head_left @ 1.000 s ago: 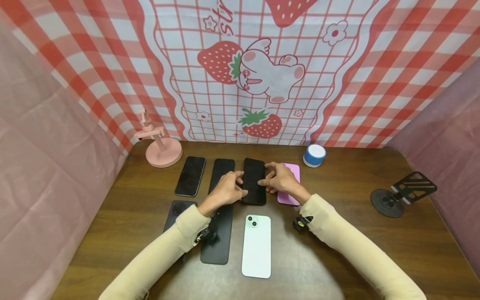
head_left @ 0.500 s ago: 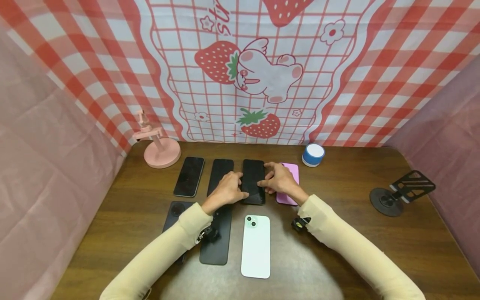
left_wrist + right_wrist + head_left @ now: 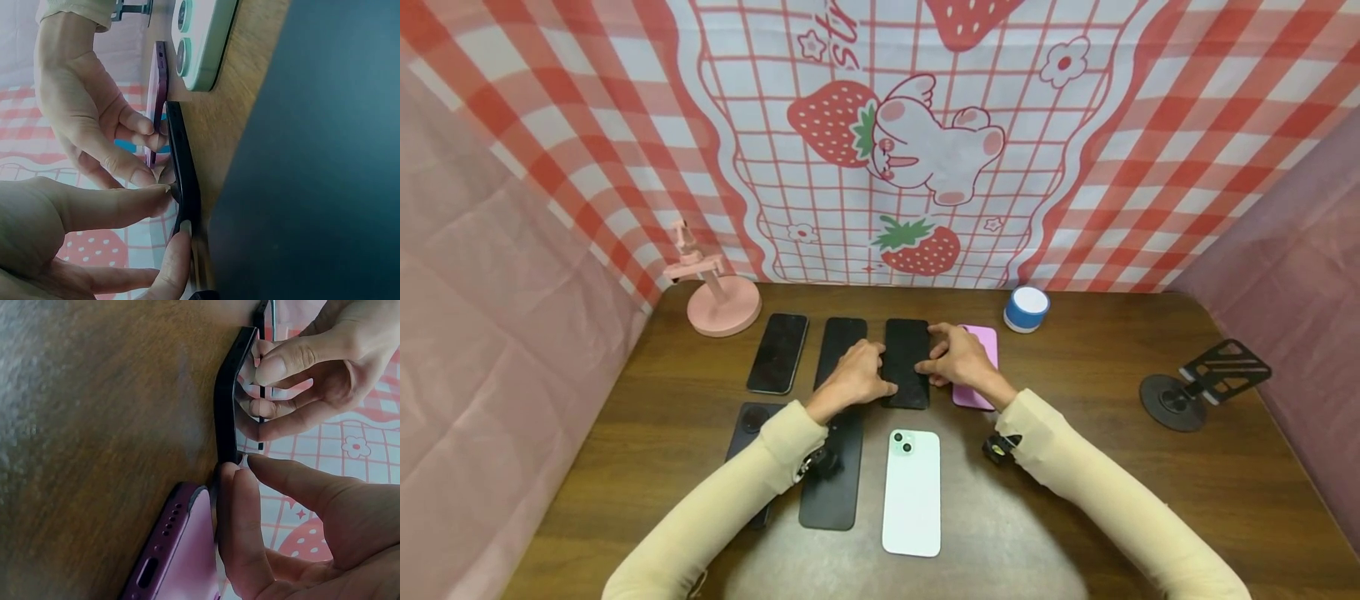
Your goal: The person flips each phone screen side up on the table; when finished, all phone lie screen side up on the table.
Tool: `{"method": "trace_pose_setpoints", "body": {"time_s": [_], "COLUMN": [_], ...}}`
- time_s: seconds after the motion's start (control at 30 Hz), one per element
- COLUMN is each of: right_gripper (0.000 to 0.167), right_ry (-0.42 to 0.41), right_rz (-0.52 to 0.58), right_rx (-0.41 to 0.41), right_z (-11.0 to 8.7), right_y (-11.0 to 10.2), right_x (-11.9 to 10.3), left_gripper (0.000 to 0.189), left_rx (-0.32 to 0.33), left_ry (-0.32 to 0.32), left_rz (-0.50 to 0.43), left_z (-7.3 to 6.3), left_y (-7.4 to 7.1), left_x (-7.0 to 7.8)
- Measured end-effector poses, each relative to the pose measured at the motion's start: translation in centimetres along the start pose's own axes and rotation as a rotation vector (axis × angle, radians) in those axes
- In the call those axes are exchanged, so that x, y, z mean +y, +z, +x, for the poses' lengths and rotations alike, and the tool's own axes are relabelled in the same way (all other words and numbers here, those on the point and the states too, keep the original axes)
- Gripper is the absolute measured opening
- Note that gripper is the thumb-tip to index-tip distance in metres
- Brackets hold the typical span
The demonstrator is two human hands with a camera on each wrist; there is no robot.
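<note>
- Black phone (image 3: 906,357) lies longways, pointing forward.
- Left hand (image 3: 854,377): fingers pinch its left side.
- Right hand (image 3: 962,360): fingers pinch its right side, just as near.

In my head view, fingers (image 3: 883,389) hide bits of the black phone (image 3: 906,352) between them; a sleeve (image 3: 715,504) covers part of the navy phone (image 3: 743,429). My left wrist view cuts off the green phone (image 3: 211,37).
</note>
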State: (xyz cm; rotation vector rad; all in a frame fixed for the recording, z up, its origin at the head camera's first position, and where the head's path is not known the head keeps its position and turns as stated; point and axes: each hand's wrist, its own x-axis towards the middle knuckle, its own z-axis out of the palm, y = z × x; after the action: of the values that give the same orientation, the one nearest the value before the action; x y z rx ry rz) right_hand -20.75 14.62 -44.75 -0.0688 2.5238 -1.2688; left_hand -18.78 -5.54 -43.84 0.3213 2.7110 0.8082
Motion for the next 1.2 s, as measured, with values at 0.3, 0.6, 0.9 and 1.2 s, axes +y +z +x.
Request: {"method": "trace_pose_setpoints", "body": {"time_s": [0.3,0.6,0.9,1.2], "right_gripper": [0.078,0.08,0.073,0.065], "right_ry": [0.011,-0.049,-0.127,-0.205], "right_rz": [0.029,0.124,0.116,0.048], "right_rx": [-0.01,-0.07,-0.02,0.023], "right_z": [-0.1,-0.5,-1.9,-3.0], "right_y": [0.0,-0.6,-1.7,-4.1], "right_x": [0.2,1.2,1.8,3.2], "left_gripper": [0.075,0.08,0.088,0.081], "left_rx": [-0.007,-0.01,0.03,0.062], "left_ry": [-0.008,-0.038,0.006,0.059], "left_rz": [-0.025,-0.084,-0.053,-0.038], "left_z": [0.0,-0.1,-0.6,-0.6], "left_y": [0.0,0.0,0.2,0.8], "left_x": [-0.2,-0.3,0.1,1.7]}}
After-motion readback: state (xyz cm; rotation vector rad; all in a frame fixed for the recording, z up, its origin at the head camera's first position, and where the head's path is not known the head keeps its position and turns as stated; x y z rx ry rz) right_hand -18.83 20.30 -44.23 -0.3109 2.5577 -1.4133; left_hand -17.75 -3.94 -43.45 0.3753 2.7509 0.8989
